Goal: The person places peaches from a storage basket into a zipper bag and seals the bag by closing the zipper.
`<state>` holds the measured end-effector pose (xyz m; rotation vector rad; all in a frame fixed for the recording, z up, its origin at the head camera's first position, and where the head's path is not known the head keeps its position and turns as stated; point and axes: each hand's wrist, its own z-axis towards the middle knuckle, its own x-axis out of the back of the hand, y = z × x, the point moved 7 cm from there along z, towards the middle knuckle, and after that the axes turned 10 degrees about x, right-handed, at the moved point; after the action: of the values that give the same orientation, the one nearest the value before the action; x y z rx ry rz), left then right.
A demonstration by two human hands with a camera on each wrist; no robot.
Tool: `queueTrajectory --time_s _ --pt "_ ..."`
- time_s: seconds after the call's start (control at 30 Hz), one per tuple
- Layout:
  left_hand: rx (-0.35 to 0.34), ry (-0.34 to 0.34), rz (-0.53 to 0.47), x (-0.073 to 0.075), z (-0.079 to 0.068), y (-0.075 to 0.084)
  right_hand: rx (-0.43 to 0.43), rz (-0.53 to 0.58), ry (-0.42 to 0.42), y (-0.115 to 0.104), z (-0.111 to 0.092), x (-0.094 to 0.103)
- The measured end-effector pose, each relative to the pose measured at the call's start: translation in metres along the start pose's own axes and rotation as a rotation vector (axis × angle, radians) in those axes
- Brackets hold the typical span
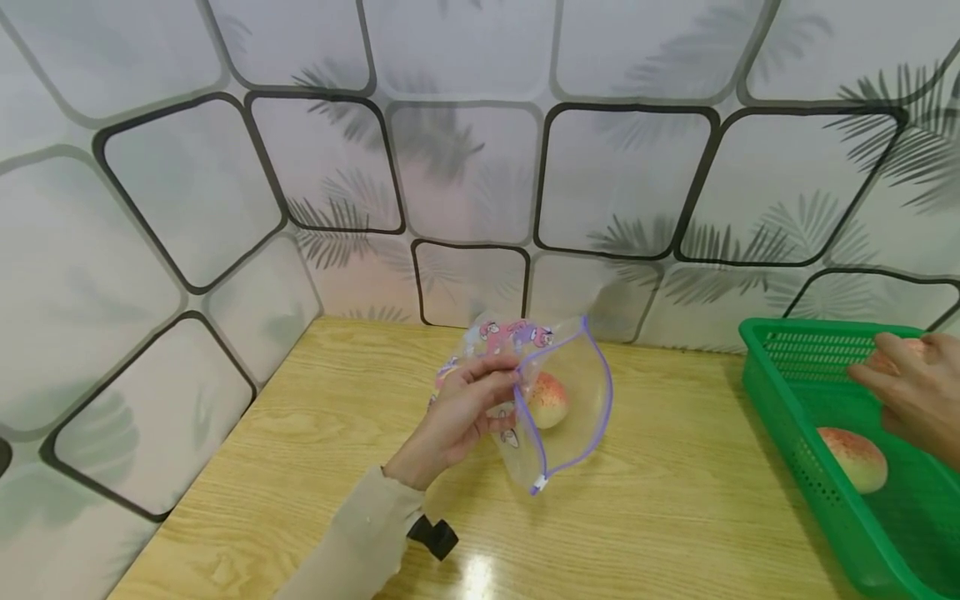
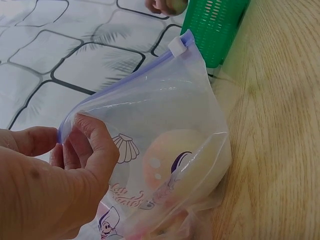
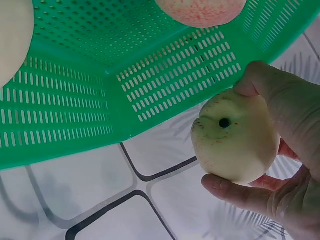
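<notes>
My left hand (image 1: 461,408) pinches the purple-edged rim of a clear slider zip bag (image 1: 588,412) with cartoon prints, its mouth spread towards the right. Inside the bag lies a peach (image 1: 549,402), pale yellow with a red blush; in the left wrist view this peach (image 2: 180,160) shows through the plastic. Over the green basket at the right, my right hand (image 1: 911,392) holds another peach (image 3: 235,137) between thumb and fingers, its dark stem hole facing the wrist camera. One more peach (image 1: 853,460) sits in the basket near its left wall.
The green plastic basket (image 1: 795,467) with slotted sides stands on the wood-grain table (image 1: 675,500) at the right. A patterned wall covering (image 1: 465,175) rises behind and to the left. A black device (image 1: 435,537) is at the left wrist.
</notes>
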<state>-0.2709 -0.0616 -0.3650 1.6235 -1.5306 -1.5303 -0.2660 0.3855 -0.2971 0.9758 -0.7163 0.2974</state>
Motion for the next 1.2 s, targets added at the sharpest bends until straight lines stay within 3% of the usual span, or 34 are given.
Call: queueTrajectory --time_s 0.43,0.93,1.2 --pt "-0.005 0.009 0.013 -0.001 0.001 0.002 0.040 0.039 0.101 -0.002 0.016 0.018" --pt "-0.020 -0.028 0.008 -0.002 0.000 0.004 -0.031 0.034 0.095 -0.003 0.025 0.031" --pt "-0.016 -0.026 0.008 -0.002 0.000 0.004 0.004 0.060 0.143 -0.008 0.035 0.040"
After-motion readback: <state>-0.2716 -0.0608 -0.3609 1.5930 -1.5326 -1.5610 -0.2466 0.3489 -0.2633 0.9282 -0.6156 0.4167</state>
